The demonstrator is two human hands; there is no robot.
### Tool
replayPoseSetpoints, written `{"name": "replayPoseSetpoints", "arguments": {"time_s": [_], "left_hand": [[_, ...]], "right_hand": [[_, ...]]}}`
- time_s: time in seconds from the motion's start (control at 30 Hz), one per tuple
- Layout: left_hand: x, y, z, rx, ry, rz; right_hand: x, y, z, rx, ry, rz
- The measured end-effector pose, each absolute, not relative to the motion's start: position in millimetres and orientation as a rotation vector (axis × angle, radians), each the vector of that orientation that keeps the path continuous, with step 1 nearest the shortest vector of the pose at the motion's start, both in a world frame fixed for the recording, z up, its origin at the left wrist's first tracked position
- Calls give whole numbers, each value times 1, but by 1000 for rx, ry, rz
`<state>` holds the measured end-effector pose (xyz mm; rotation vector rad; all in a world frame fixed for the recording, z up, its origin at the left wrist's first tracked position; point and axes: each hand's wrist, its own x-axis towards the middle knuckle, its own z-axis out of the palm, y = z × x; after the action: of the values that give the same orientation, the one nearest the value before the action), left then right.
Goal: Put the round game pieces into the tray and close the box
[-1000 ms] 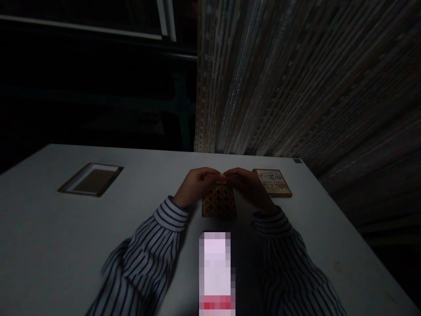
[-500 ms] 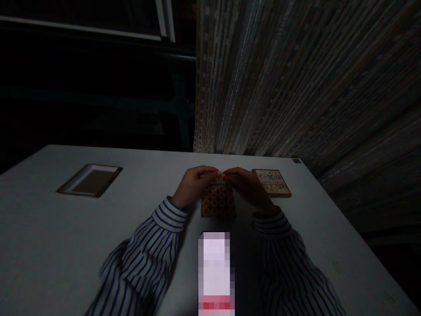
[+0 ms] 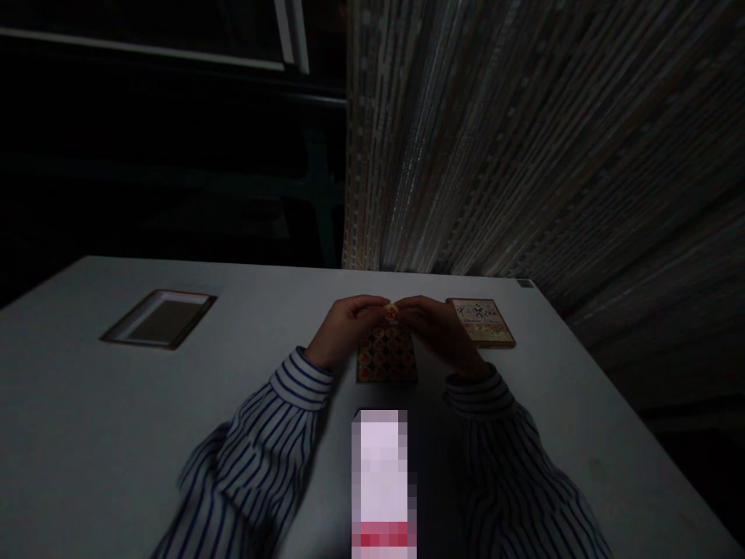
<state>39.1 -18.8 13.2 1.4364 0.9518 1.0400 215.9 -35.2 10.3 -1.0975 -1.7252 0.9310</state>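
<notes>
Between the fingertips of my left hand (image 3: 349,326) and my right hand (image 3: 436,326) is a round Chinese chess piece (image 3: 391,312) with a red character on its face. Both hands pinch it from its two sides, just above the far edge of a dark tray (image 3: 386,380). Several more round pieces with red markings sit in rows in that tray; its far part is hidden by my fingers. To the right of my right hand lies a printed box lid (image 3: 483,324) with large writing on it.
A shallow open box (image 3: 160,320) with a brown rim rests on the left of the white table (image 3: 244,435). A bright pixelated object (image 3: 382,473) stands near me at the front. A hanging strip curtain (image 3: 442,155) borders the table's far right side.
The chess piece has turned slightly, and its face shows a little more fully. Both hands stay nearly in place over the tray.
</notes>
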Motion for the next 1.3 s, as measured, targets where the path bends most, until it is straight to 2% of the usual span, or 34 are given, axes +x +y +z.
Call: {"name": "replayPoseSetpoints", "arguments": {"time_s": [0.4,1.3], "left_hand": [[40,-20,16,1401,961,1035],[40,-20,14,1355,942,1061]], "right_hand": [[216,-35,15,-1168,-1833,725],[217,-36,14,-1169,-1774,783]]}}
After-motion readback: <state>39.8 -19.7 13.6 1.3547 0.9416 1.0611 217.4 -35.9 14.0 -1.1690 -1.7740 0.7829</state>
